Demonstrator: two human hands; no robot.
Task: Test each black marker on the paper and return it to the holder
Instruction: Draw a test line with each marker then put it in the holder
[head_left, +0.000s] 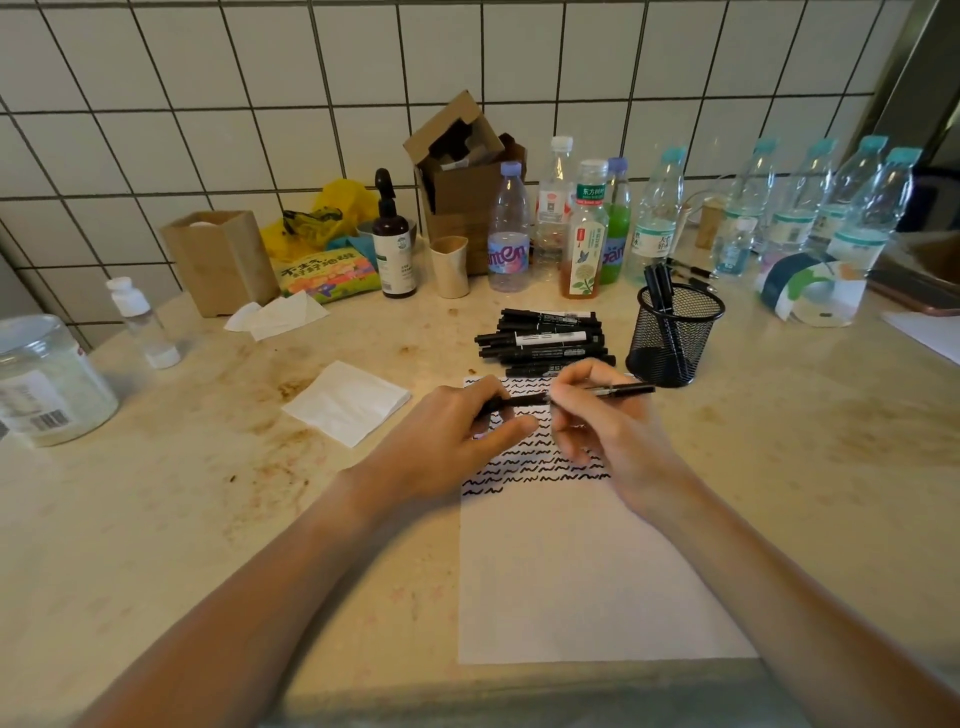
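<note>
A white sheet of paper (587, 577) lies on the counter, its upper part covered with rows of black squiggles. Over those rows my right hand (605, 431) holds a black marker (623, 389) that points right. My left hand (457, 426) grips the marker's black cap (522, 400), which meets the marker's left end. A pile of several black markers (545, 340) lies just beyond the paper. To the right of the pile stands a black mesh holder (670, 338) with a few markers upright in it.
A folded white napkin (348, 402) lies left of the paper. Several plastic bottles (587, 228), a paper cup (449, 265), cardboard boxes (462, 171), a brown pump bottle (392, 239) and a snack bag line the tiled back wall. A glass jar (47, 379) stands far left.
</note>
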